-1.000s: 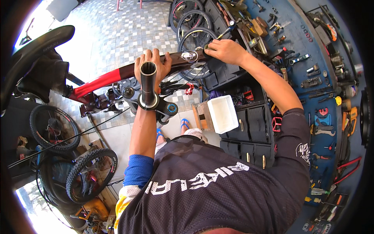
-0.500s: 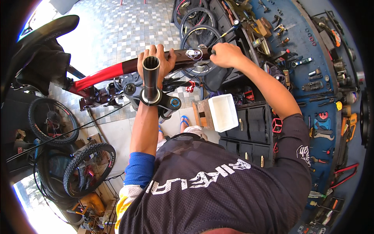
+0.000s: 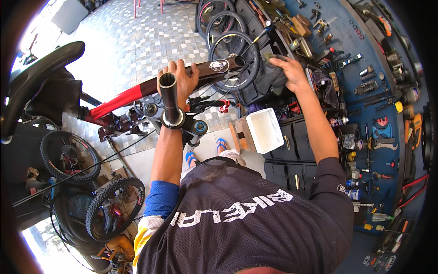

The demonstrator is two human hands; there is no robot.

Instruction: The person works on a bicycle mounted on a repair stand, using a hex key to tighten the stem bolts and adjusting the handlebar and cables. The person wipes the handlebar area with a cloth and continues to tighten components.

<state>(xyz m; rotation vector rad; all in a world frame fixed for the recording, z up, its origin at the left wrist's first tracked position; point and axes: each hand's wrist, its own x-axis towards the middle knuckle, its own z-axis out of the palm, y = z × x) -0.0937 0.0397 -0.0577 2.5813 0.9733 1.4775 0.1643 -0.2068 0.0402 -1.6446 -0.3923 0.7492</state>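
Observation:
A red and dark brown bicycle frame [image 3: 148, 91] lies across in front of me. My left hand [image 3: 185, 82] grips its thick tube from above, fingers curled over the far side. Close to that wrist stands a bare metal steerer tube [image 3: 169, 100], its hollow end up, rising from a dark fork crown [image 3: 196, 126]. The frame's open tube end [image 3: 239, 61] shows to the right. Apart from it, my right hand [image 3: 294, 73] is closed on a dark grey cloth [image 3: 272, 77], which hangs from the fingers.
A white plastic basket [image 3: 264, 131] rests on a wooden stand to the right. The blue workbench [image 3: 351, 82] carries many tools. Several wheels [image 3: 232, 57] lean beyond the frame; tyred wheels [image 3: 116, 208] stand at lower left. A black saddle [image 3: 50, 68] sits far left.
My right hand has moved away from the frame's tube end to the right, carrying the cloth, so the hollow end now shows. My left hand keeps its hold; the view has shifted slightly.

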